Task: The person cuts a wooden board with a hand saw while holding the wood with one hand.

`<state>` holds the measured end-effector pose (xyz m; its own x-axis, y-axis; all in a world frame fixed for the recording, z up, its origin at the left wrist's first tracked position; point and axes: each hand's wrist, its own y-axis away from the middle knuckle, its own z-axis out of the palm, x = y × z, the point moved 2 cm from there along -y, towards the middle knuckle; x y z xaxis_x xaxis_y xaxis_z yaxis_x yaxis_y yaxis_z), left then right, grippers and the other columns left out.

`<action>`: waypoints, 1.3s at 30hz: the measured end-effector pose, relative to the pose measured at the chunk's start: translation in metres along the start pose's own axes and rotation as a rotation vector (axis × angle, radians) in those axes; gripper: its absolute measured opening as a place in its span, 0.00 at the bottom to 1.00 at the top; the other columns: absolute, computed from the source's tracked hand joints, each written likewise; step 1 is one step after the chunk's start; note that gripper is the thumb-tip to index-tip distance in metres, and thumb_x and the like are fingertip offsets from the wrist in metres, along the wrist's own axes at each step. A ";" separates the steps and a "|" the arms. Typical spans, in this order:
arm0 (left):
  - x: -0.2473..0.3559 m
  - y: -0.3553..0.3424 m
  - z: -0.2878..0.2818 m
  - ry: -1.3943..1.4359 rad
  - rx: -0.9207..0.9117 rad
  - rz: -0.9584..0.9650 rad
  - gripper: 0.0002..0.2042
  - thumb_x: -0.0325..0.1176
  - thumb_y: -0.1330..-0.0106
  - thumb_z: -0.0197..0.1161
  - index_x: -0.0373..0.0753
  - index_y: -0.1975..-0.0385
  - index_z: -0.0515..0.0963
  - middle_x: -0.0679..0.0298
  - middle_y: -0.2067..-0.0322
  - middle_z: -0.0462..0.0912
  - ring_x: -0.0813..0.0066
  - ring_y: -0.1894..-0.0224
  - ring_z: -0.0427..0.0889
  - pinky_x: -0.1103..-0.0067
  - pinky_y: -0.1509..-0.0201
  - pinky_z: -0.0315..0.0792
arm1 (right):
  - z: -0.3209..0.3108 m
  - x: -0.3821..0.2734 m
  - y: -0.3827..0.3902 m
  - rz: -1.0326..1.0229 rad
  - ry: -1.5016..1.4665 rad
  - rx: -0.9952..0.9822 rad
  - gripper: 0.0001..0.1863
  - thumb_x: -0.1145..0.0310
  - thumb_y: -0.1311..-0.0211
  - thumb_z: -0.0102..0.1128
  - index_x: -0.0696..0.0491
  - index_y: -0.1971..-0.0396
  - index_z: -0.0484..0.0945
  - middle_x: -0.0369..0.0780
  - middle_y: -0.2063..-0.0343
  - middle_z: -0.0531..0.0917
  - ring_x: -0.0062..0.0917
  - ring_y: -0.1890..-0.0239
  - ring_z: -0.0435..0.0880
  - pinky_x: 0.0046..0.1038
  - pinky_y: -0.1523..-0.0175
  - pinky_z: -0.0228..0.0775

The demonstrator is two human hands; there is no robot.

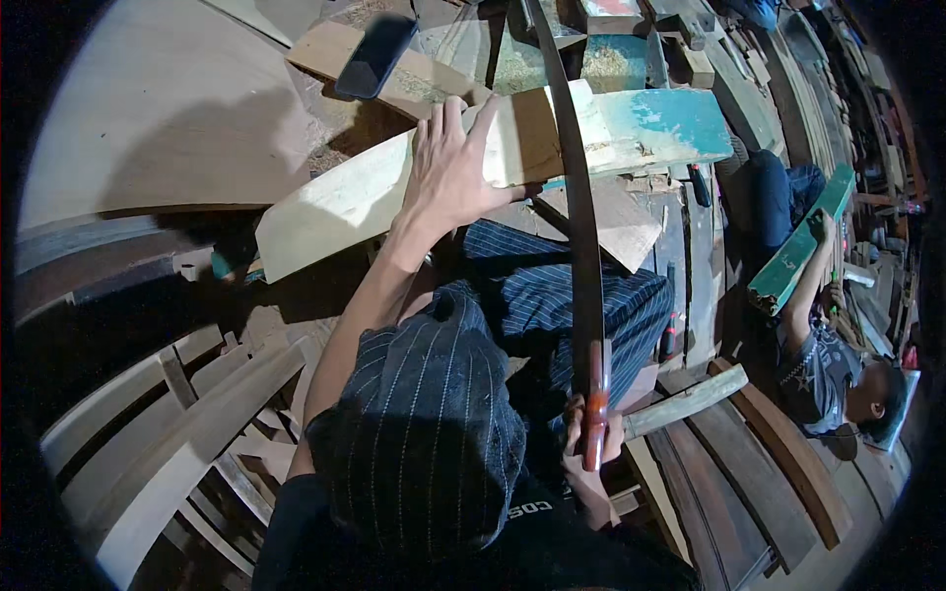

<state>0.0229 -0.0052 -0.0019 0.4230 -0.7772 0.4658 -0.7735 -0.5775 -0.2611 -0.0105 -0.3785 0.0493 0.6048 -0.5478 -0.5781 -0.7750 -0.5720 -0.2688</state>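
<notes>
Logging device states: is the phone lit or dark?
Dark: the phone shows a blackish face with no lit display; whether that face is the screen, I cannot tell.

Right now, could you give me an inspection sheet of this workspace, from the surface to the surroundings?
Surface: grey planks; wood shavings lie beyond the work.
Job's things: pale wood and teal-painted wood, perhaps one piece; a long dark blade crosses in front, contact unclear.
Clutter: a phone near the far edge; pale slatted wood at lower left.
Hands: left hand lies across the pale wood, grip unclear; right hand holds the blade's reddish handle.
Cables: nothing seen clearly.
Surroundings: another person at right, holding a green plank.
</notes>
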 end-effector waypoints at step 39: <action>0.001 0.014 -0.006 -0.001 -0.029 0.024 0.48 0.48 0.49 0.71 0.40 0.27 0.55 0.47 0.46 0.66 0.46 0.43 0.65 0.56 0.38 0.60 | 0.069 -0.054 -0.160 0.000 -0.557 0.128 0.06 0.75 0.36 0.65 0.59 0.67 0.75 0.40 0.84 0.74 0.15 0.85 0.72 0.21 0.77 0.65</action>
<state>0.0100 -0.0125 0.0003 0.4044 -0.7911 0.4591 -0.7970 -0.5510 -0.2474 0.0681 -0.2157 0.0703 0.4436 -0.1239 -0.8876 -0.8121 -0.4745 -0.3396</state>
